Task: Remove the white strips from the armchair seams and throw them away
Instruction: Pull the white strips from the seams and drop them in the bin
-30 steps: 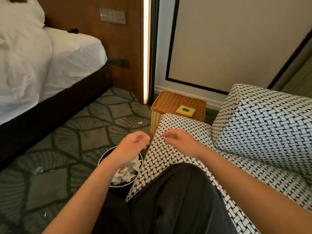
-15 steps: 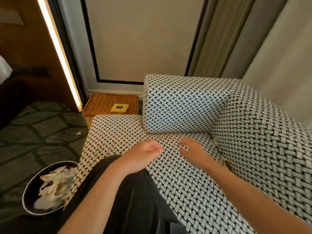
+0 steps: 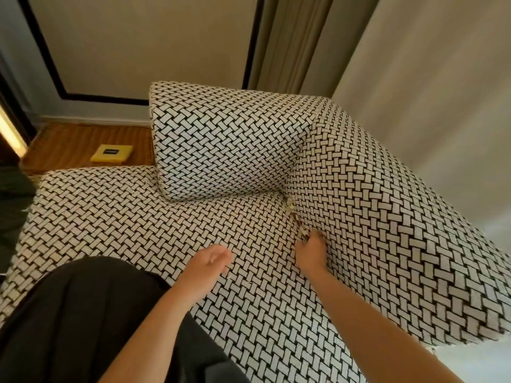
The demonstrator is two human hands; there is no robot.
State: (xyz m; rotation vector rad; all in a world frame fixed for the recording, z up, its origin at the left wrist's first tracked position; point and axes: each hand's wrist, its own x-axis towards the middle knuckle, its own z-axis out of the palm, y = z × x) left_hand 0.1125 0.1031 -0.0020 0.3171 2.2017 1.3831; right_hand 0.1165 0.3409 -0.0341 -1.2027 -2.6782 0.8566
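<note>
The black-and-white woven armchair [image 3: 221,225] fills the view. Crumpled white strips [image 3: 291,209] sit in the seam between the seat and the right armrest, running down toward me. My right hand [image 3: 311,252] is at the lower end of that seam, its bunched fingertips pinching the strip there. My left hand [image 3: 208,262] hovers over the seat cushion, fingers loosely curled and holding nothing. The back cushion [image 3: 221,145] stands at the rear.
A wicker basket [image 3: 69,146] with a yellow packet [image 3: 112,153] on its lid stands left of the armchair. Curtains [image 3: 414,78] hang behind the right armrest. My dark-clothed leg [image 3: 83,322] lies across the seat's front.
My view has swung right, away from the bin and bed, onto the armchair. My right hand has reached forward to the right seam and closed on the strip; the left hand followed over the seat.
</note>
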